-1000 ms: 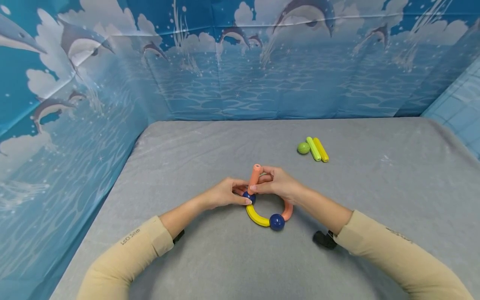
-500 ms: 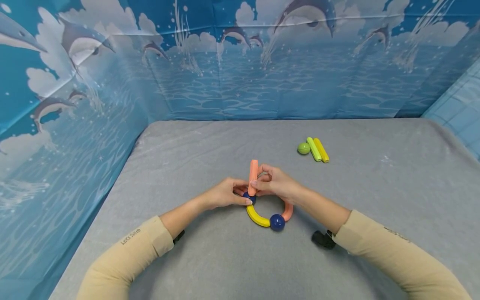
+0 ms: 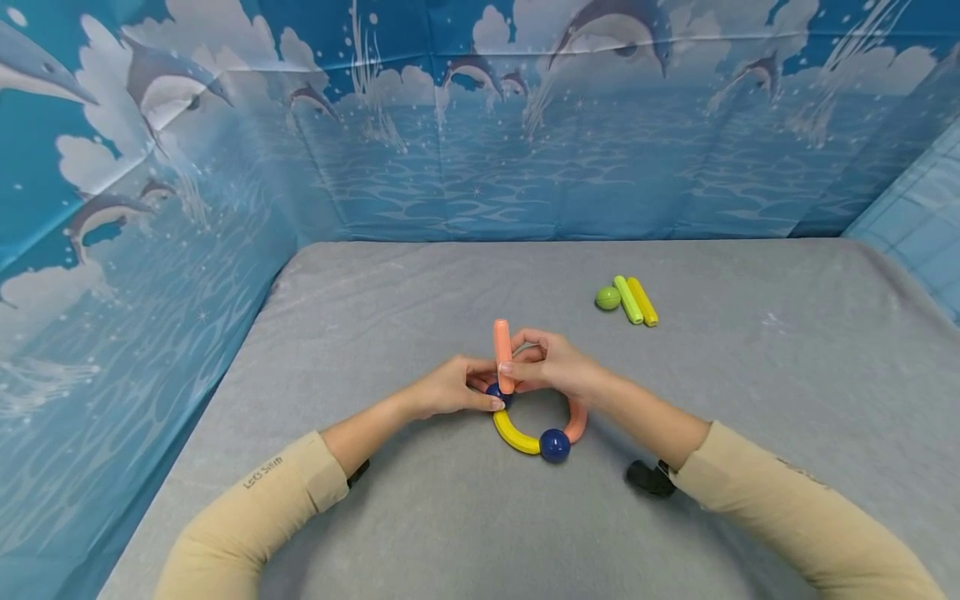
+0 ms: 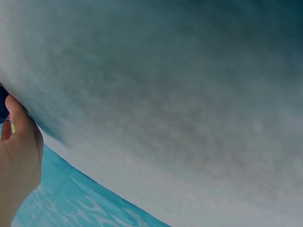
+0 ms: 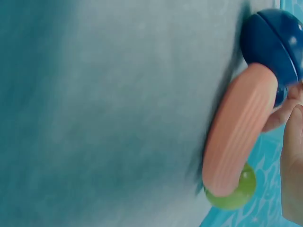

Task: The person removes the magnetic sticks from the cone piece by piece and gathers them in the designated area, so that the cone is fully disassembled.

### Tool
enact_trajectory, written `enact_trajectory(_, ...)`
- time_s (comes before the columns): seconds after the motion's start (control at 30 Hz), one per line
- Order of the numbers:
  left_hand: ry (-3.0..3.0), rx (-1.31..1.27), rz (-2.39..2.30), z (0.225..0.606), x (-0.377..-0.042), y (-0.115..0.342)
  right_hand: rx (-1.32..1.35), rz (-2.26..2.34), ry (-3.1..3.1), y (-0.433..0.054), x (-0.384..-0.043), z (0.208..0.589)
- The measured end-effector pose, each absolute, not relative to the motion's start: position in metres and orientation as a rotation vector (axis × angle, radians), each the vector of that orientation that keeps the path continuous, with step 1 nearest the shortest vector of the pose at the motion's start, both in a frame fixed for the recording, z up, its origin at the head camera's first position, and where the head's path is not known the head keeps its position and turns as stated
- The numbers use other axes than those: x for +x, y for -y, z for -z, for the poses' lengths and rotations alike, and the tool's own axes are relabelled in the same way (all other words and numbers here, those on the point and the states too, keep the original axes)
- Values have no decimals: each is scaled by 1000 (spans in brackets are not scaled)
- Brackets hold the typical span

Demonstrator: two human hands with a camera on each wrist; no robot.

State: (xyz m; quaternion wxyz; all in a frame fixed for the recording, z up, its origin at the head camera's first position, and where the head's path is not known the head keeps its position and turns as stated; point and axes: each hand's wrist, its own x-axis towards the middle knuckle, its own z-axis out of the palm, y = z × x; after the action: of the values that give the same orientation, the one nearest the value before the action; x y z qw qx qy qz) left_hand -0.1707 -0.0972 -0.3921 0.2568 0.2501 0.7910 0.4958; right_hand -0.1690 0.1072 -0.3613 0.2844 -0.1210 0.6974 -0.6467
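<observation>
In the head view, my left hand point(image 3: 448, 388) pinches a dark blue ball point(image 3: 495, 395) at the left side of a ring of toy rods and balls on the cloth. My right hand point(image 3: 561, 367) pinches a straight coral rod point(image 3: 502, 350) that stands nearly upright, its lower end at that ball. From the held ball a curved yellow rod point(image 3: 516, 435) runs to a second blue ball point(image 3: 555, 446). A curved coral rod point(image 3: 577, 421) joins this on the right. A green ball point(image 5: 239, 194) shows at that rod's other end in the right wrist view; my right hand hides it in the head view.
Farther back on the grey cloth point(image 3: 375, 283) lie a loose green ball point(image 3: 607, 298), a light green rod point(image 3: 628, 301) and a yellow rod point(image 3: 642, 302), side by side. A dolphin-print curtain point(image 3: 480, 167) hangs behind and to the left.
The straight coral rod has swung from leaning right to nearly upright, tipped slightly left, while my right fingers keep hold of it. My left hand and the ring stay in place.
</observation>
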Motion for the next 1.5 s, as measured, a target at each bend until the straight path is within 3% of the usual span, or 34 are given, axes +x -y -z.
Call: enact_trajectory(1.5, -2186, 637, -1282, 392, -171, 99, 138, 1719, -2268, -240, -207, 346)
